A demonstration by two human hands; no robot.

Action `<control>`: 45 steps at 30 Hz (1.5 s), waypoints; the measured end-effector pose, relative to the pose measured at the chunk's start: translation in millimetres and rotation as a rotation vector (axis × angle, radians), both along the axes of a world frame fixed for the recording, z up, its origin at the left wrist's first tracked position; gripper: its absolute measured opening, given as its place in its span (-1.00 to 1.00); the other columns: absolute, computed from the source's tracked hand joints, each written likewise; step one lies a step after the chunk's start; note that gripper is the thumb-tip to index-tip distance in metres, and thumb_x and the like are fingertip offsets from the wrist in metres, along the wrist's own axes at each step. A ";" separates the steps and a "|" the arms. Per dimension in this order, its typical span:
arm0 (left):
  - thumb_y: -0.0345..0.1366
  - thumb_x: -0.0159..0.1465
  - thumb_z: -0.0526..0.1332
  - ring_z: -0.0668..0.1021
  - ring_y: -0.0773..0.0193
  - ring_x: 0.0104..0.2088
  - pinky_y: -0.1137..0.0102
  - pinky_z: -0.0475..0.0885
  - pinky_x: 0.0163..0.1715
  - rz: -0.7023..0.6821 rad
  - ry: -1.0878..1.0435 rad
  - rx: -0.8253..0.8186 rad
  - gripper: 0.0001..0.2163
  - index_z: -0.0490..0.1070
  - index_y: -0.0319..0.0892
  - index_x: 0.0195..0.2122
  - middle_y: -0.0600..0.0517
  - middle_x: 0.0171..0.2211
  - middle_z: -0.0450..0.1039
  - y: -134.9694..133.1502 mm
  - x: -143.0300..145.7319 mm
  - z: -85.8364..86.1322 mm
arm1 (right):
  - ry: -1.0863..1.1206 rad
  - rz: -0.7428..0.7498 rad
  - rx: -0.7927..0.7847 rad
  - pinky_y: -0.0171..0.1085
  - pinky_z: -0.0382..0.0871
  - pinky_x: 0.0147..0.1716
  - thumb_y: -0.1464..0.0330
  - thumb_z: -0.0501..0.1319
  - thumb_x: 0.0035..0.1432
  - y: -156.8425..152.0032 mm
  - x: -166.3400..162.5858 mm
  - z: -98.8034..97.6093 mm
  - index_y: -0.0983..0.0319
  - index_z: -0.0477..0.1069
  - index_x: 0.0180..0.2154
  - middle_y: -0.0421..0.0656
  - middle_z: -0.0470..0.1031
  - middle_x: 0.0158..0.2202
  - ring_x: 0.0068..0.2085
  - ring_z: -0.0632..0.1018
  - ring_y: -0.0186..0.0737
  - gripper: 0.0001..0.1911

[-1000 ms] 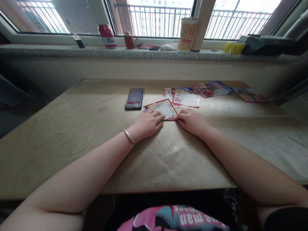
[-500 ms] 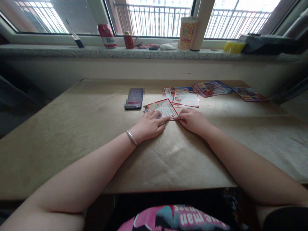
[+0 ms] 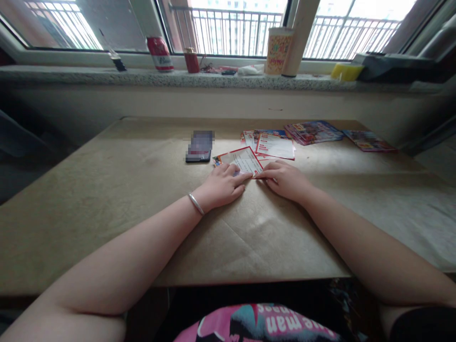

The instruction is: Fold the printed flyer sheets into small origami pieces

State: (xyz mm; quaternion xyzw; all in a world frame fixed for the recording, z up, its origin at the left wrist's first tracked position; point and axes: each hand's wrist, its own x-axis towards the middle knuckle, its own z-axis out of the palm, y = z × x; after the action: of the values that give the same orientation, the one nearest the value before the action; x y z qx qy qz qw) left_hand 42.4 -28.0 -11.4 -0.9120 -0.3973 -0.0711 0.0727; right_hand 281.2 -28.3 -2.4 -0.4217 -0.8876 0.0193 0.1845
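between the centre and the far edge of the desk, a red-bordered printed sheet lies flat. my left hand rests on its near left part, fingers extended and apart. my right hand has its fingers bent at the near right corner; whether they pinch it cannot be determined. a phone lies to the left; loose sheets lie just beyond, toward the far edge.

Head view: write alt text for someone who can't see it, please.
A person's left hand lies on a red-edged sheet on a table, the right hand at its near corner. A phone and more papers lie beyond; a can and a cup stand on the windowsill.
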 end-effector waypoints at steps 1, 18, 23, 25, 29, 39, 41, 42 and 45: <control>-0.10 0.39 -0.03 0.33 0.06 0.04 0.17 0.19 0.12 -0.002 0.003 -0.001 -0.59 0.20 0.10 0.25 -0.05 0.06 0.29 0.3 0.1 -0.3 | -0.020 0.004 -0.005 -0.17 0.34 -0.04 0.47 0.10 0.18 0.2 -1.3 -0.5 0.11 0.58 -0.10 -0.12 0.56 -0.17 -0.09 0.48 -0.13 -0.64; -0.08 0.38 -0.02 0.31 0.06 0.09 0.16 0.17 0.16 0.011 -0.029 -0.064 -0.57 0.17 0.15 0.27 -0.03 0.09 0.26 2.7 -0.8 -1.3 | -0.111 -0.077 -0.098 -0.22 0.38 -0.09 0.44 0.12 0.14 6.4 10.8 11.6 0.10 0.63 -0.24 -0.16 0.59 -0.19 -0.15 0.53 -0.18 -0.68; -0.08 0.38 -0.03 0.32 0.06 0.09 0.16 0.16 0.16 0.015 -0.030 -0.067 -0.57 0.17 0.15 0.27 -0.04 0.10 0.26 1.2 -0.6 -0.2 | -0.107 -0.112 -0.176 -0.26 0.39 -0.09 0.45 0.13 0.10 12.6 24.7 12.0 0.10 0.64 -0.29 -0.18 0.58 -0.20 -0.17 0.54 -0.21 -0.70; -0.08 0.38 -0.03 0.32 0.05 0.08 0.16 0.16 0.16 0.021 -0.028 -0.070 -0.58 0.18 0.14 0.27 -0.04 0.10 0.26 0.6 -0.1 0.4 | -0.097 -0.099 -0.197 -0.26 0.39 -0.08 0.45 0.14 0.10 15.8 29.1 10.1 0.09 0.64 -0.29 -0.18 0.58 -0.19 -0.17 0.54 -0.21 -0.70; -0.08 0.38 -0.03 0.31 0.05 0.09 0.15 0.16 0.16 0.022 -0.028 -0.081 -0.57 0.18 0.14 0.27 -0.04 0.10 0.26 -0.3 0.6 2.0 | -0.009 -0.088 -0.241 -0.28 0.40 -0.09 0.51 0.13 0.07 18.6 32.5 5.7 0.13 0.64 -0.30 -0.16 0.58 -0.21 -0.20 0.55 -0.24 -0.67; -0.07 0.38 -0.03 0.29 0.05 0.08 0.15 0.15 0.15 0.030 -0.025 -0.081 -0.57 0.18 0.14 0.26 -0.04 0.10 0.26 0.4 0.1 1.1 | 0.031 0.046 -0.026 -0.18 0.35 -0.03 0.52 0.09 0.12 1.6 1.9 4.6 0.19 0.59 -0.16 -0.11 0.59 -0.19 -0.13 0.52 -0.15 -0.65; -0.06 0.39 -0.04 0.28 0.05 0.10 0.15 0.13 0.16 0.021 -0.016 -0.075 -0.57 0.17 0.12 0.27 -0.04 0.11 0.25 0.8 -0.5 0.0 | -0.045 0.042 -0.023 -0.19 0.34 -0.05 0.51 0.09 0.13 -2.3 -4.4 5.5 0.20 0.58 -0.11 -0.08 0.58 -0.18 -0.13 0.52 -0.14 -0.64; -0.06 0.39 -0.05 0.28 0.05 0.10 0.15 0.13 0.16 0.014 -0.011 -0.069 -0.57 0.16 0.11 0.27 -0.05 0.12 0.25 0.8 -0.8 -0.4 | -0.076 0.029 -0.023 -0.19 0.34 -0.06 0.50 0.09 0.15 -3.8 -6.8 6.0 0.20 0.57 -0.09 -0.07 0.57 -0.19 -0.14 0.51 -0.14 -0.63; -0.05 0.39 -0.05 0.28 0.04 0.10 0.14 0.12 0.17 -0.016 0.007 -0.046 -0.54 0.13 0.05 0.30 -0.07 0.13 0.24 0.1 -2.1 -0.5 | -0.132 0.001 -0.025 -0.21 0.32 -0.09 0.48 0.07 0.19 -6.7 -11.0 7.3 0.21 0.55 -0.07 -0.06 0.55 -0.22 -0.17 0.51 -0.14 -0.64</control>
State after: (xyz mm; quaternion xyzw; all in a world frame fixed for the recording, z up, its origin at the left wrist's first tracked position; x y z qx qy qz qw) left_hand 40.3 -27.9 -12.0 -0.9169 -0.3913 -0.0594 0.0523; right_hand 270.2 -35.1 5.0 -0.4239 -0.8977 0.0026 0.1201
